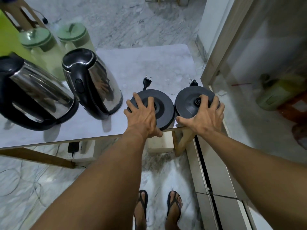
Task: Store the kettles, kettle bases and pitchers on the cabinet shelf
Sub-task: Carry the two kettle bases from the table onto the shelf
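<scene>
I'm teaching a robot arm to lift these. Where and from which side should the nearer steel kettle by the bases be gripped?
Grip the steel kettle by its black handle, which runs down the side facing the table's near edge. Come from that near side, fingers wrapped round the handle's upright stretch: the body is smooth, tapered and wide, so likely a poorer hold.

Left hand [142, 116] and right hand [205, 116] spread over two black kettle bases [163, 105] beside steel kettles [93, 83].

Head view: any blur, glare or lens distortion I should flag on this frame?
Head view: wide-angle bending curves the table edge and stretches both forearms; the far-left kettle and green-lidded pitchers are smeared; the nearer kettle shows reflections on its steel; left hand and right hand on the bases are sharp.
</scene>
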`<action>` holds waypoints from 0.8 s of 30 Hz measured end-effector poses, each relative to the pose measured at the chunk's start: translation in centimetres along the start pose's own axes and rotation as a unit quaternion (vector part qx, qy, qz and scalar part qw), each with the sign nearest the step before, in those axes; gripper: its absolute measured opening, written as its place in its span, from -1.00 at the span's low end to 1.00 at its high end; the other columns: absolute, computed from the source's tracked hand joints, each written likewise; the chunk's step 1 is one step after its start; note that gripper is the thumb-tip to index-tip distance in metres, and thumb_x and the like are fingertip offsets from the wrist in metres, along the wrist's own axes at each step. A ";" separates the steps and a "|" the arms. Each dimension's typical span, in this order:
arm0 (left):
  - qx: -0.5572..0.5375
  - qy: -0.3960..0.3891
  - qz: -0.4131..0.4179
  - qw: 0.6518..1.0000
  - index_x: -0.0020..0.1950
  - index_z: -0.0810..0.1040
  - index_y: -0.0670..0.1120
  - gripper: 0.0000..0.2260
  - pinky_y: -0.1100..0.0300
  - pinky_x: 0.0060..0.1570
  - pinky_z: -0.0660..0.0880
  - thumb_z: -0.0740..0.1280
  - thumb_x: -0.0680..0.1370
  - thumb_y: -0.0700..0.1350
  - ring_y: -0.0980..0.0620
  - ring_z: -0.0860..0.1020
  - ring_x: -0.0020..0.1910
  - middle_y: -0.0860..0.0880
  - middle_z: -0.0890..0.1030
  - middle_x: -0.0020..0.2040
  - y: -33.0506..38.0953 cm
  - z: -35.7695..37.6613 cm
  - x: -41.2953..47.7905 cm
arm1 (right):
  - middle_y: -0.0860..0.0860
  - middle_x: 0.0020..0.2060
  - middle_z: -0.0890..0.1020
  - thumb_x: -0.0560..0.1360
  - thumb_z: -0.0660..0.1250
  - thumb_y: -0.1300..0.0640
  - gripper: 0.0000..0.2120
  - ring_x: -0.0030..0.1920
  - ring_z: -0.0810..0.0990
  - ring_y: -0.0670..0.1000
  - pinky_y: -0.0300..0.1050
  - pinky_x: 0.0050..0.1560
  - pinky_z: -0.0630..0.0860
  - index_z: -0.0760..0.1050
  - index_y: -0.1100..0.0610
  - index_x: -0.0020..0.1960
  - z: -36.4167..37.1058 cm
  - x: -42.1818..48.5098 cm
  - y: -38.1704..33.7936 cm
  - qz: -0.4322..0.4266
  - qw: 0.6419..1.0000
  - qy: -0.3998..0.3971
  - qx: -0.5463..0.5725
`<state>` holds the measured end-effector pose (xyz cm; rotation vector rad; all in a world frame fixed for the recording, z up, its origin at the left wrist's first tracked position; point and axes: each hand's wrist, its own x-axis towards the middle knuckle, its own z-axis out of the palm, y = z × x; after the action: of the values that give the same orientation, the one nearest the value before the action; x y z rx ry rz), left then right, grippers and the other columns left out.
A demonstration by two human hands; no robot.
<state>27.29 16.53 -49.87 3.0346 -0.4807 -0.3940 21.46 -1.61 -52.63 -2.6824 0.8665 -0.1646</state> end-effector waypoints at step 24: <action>0.032 0.164 0.343 0.924 0.40 0.05 0.03 0.04 -0.35 0.32 0.24 0.59 0.12 0.22 -0.50 0.05 0.45 -0.26 -0.14 0.56 -3.2 -20.3 -13.4 | 0.25 0.58 -0.12 0.22 0.49 -0.38 0.09 0.55 -0.11 0.40 0.34 0.48 0.04 0.03 -0.03 0.54 -21.6 -21.7 -8.3 0.209 0.954 0.216 -0.011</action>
<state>21.15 23.79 -27.31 2.6469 -1.4540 0.1678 4.04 11.88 -29.76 -2.4433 1.5488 -0.6583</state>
